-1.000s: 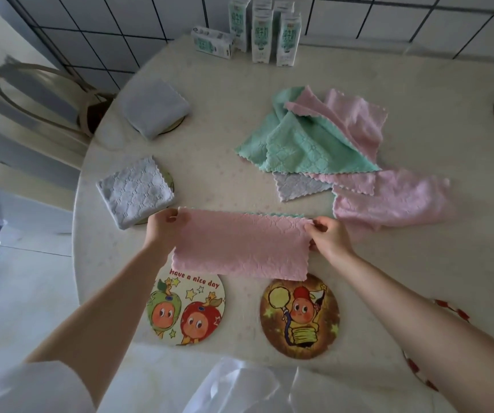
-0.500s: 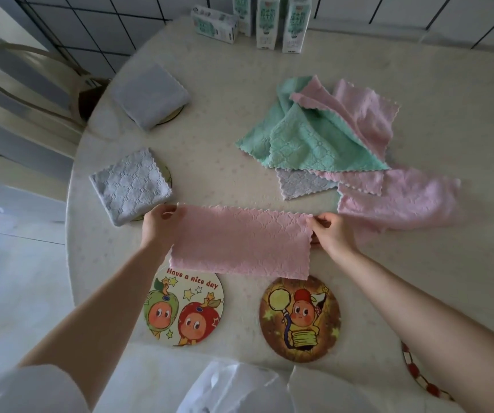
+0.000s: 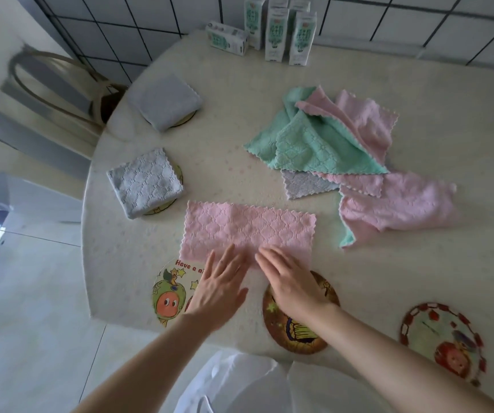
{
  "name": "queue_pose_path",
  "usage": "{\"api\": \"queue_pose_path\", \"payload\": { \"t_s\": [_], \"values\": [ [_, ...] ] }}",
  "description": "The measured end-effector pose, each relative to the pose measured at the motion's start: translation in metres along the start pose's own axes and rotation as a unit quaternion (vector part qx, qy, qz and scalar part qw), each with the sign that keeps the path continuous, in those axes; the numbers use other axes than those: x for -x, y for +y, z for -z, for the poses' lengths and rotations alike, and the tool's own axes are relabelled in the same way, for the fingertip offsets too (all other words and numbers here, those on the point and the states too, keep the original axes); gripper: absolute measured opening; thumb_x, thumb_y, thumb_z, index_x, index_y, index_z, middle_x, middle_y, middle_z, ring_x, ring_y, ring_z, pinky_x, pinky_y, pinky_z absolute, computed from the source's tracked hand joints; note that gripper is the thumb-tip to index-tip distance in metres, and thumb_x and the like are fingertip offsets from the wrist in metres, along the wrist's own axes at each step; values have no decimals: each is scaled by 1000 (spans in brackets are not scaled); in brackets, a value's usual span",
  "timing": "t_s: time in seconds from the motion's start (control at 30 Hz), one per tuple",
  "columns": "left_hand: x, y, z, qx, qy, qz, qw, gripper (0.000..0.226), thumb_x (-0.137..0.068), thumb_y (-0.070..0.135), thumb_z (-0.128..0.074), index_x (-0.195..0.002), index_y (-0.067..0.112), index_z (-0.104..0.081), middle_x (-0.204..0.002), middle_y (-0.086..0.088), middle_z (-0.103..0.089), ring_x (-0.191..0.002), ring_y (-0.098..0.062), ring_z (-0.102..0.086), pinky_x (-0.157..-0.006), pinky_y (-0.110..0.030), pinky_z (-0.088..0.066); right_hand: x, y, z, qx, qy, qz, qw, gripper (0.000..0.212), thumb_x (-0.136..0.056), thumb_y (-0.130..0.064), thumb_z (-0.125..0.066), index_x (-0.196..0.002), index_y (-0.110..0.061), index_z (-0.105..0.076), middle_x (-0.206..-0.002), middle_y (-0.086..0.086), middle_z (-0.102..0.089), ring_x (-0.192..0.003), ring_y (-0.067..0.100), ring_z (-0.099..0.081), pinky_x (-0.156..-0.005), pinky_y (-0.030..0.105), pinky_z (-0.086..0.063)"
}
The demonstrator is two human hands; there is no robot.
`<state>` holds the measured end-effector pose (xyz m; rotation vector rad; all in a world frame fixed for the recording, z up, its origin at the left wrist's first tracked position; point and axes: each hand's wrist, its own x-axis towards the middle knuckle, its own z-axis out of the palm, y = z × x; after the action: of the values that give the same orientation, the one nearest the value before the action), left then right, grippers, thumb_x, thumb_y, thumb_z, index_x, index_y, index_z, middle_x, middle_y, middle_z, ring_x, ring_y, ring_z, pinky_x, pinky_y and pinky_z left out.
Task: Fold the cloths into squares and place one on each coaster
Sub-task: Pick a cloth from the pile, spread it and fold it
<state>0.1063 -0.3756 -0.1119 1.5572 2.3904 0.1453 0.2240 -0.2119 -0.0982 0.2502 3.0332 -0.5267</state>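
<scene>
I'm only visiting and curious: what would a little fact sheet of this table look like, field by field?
Hands: left hand and right hand, both flat, fingers on the near edge of the pink cloth
Pink cloth: a long rectangle lying on the table, not yet square
Finished: near grey cloth and far grey cloth, folded, on covered coasters
Bare coasters: apple coaster, brown coaster, red-rimmed coaster
Waiting: pile of green, pink and grey cloths
Background: milk cartons by the wall
</scene>
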Motion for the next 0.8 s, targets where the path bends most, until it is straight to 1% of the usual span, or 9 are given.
{"api": "queue_pose_path", "payload": {
  "t_s": [0.1, 0.13, 0.2, 0.27, 0.37, 0.47, 0.53, 0.6, 0.8],
  "values": [
    [13, -13, -1, -22, -26, 37, 999, 63, -92, 42, -36, -149, 17, -27, -158, -2, -20, -146, -26, -11, -113, -61, -17, 12, 13, 1, 58, -10, 27, 998, 64, -75, 10, -39, -136, -7, -49, -142, 9, -47, -132, 30, -42, -107, 44, -39],
    [19, -20, -1, -25, -31, 51, 998, 63, -92, 44, -33, -149, 18, -26, -158, -1, -20, -146, -25, -12, -113, -62, -16, 17, 18, 4, 74, -14, 32, 997, 65, -72, 9, -40, -134, -7, -51, -140, 10, -50, -130, 30, -45, -107, 44, -39],
    [32, -34, 1, -22, -32, 83, 996, 65, -93, 49, -30, -151, 22, -19, -159, 3, -15, -147, -22, -9, -114, -60, -13, 27, 26, 9, 92, -23, 29, 995, 69, -66, 10, -48, -133, -8, -53, -138, 10, -52, -128, 29, -47, -109, 41, -34],
    [45, -46, 3, -19, -28, 113, 993, 67, -93, 51, -27, -152, 23, -12, -160, 5, -10, -147, -20, -5, -115, -59, -10, 38, 34, 13, 97, -31, 23, 995, 69, -66, 11, -52, -133, -7, -52, -138, 11, -52, -128, 30, -47, -107, 40, -36],
    [56, -55, 5, -6, -29, 159, 987, 68, -92, 53, -23, -152, 25, -6, -159, 8, -3, -147, -20, 0, -115, -55, 0, 43, 39, 18, 97, -55, 15, 994, 69, -65, 12, -59, -132, -6, -52, -133, 12, -54, -124, 31, -51, -95, 41, -50],
    [56, -54, 5, 1, -23, 183, 983, 69, -92, 54, -21, -152, 26, -4, -159, 9, 1, -147, -20, 4, -115, -53, 5, 33, 34, 23, 109, -89, -5, 990, 71, -56, 9, -75, -122, -8, -56, -121, 10, -57, -110, 29, -56, -82, 39, -54],
    [52, -51, 6, 5, -19, 190, 982, 67, -95, 52, -25, -152, 25, -5, -159, 8, 1, -146, -21, 6, -115, -54, 6, 24, 29, 27, 125, -94, -13, 988, 67, -49, 8, -78, -110, -10, -58, -110, 8, -58, -97, 27, -57, -72, 37, -54],
    [49, -49, 8, 13, -13, 195, 981, 67, -96, 47, -36, -152, 22, -8, -159, 7, -1, -146, -22, 6, -116, -56, 5, 17, 26, 30, 137, -103, -16, 985, 67, -43, 11, -77, -104, -10, -57, -103, 8, -56, -87, 27, -55, -66, 36, -52],
    [44, -45, 12, 7, -10, 201, 979, 68, -97, 47, -37, -153, 21, -8, -159, 6, 1, -145, -22, 10, -115, -54, 10, 13, 28, 34, 128, -95, -4, 987, 57, -52, 12, -75, -102, -10, -59, -102, 6, -54, -85, 25, -53, -65, 36, -51]
  ]
}}
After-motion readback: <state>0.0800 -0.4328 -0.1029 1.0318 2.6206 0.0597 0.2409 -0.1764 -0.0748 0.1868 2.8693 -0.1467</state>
